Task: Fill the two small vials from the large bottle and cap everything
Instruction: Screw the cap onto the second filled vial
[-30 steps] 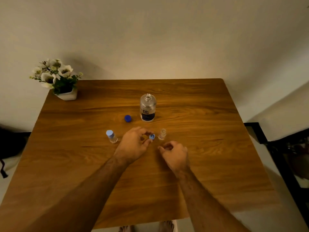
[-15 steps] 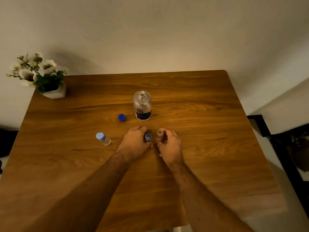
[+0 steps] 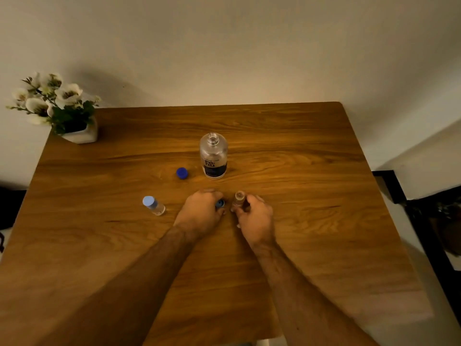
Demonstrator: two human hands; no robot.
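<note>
— What are the hands doing?

— The left hand (image 3: 199, 213) has its fingers curled round a small light-blue cap (image 3: 220, 203), pinching it just above the bench (image 3: 299, 196). The right hand (image 3: 254, 216) grips an open vial (image 3: 239, 199), thumb and fingers wrapped round its lower body; the vial stands upright with its bare mouth showing.

— How close are they?

— Cap and vial are just beside each other, not touching (the cap's hollow side seems to face the camera, though it is small and dim).

— And the other vial?

— The capped vial (image 3: 154, 205) stands to the left of the left hand, apart from it, wearing a pale blue cap and leaning slightly in this wide view.

— The big bottle?

— The large bottle (image 3: 213, 156) stands upright beyond the hands, near the bench's middle, its neck uncapped. Its dark blue cap (image 3: 182, 173) lies on the wood just left of it.

— Anything else?

— A white pot of flowers (image 3: 74, 126) sits on the far left corner, against the wall (image 3: 224, 46).
</note>
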